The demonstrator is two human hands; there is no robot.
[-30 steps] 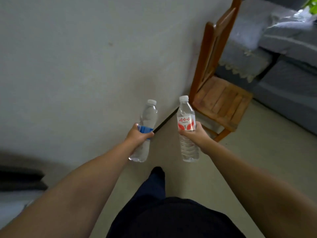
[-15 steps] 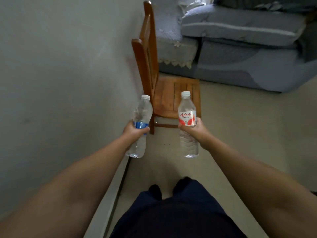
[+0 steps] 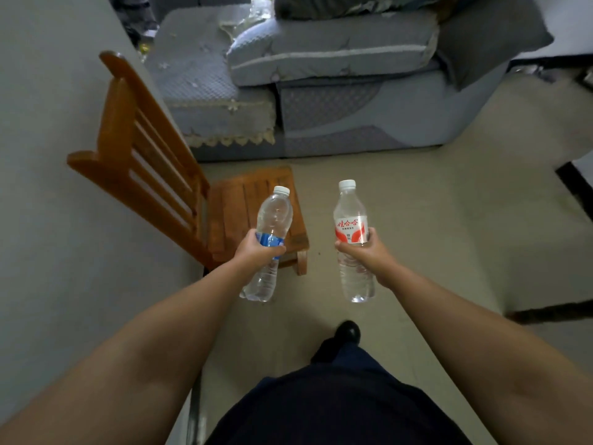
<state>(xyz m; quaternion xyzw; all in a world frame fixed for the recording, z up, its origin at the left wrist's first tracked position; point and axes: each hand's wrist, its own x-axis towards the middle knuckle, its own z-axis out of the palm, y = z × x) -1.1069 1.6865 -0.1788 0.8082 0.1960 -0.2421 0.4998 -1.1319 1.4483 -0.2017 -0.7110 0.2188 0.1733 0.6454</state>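
L hand: L hand [image 3: 258, 252] clenched round blue-label bottle [image 3: 275, 213], fingers wrapped over the label at mid-body, arm stretched fwd.
R hand: R hand [image 3: 365, 252] grasping red-label bottle [image 3: 350, 207] at the label's lower edge, thumb on the inner side, arm stretched fwd.
Blue-label bottle: clear, white cap on. Cap end tips away & a bit toward R hand; base hangs below L hand, off the floor [image 3: 433, 220].
Red-label bottle: clear, white cap on, approx upright. Red & white label w/ red script faces the camera; base hangs below R hand.
Gap: bottles apart, not touching, caps at about the same level.
Shoe: dark shoe [image 3: 348, 330] on the floor, below & between the hands, nearer the R one; dark trouser leg [image 3: 337, 396] behind it.
Chair: wooden chair [image 3: 234, 216] just beyond & under L hand. Its slatted seat shows behind the blue-label bottle; slatted back rises on the L-hand side.
Wall: pale wall [image 3: 48, 187] outboard of L hand; chair back against or close to it, can't tell which.
Sofa: grey sofa [image 3: 337, 117] well beyond both hands, past the chair; thick grey cushion [image 3: 330, 49] w/ pale stripe on top.
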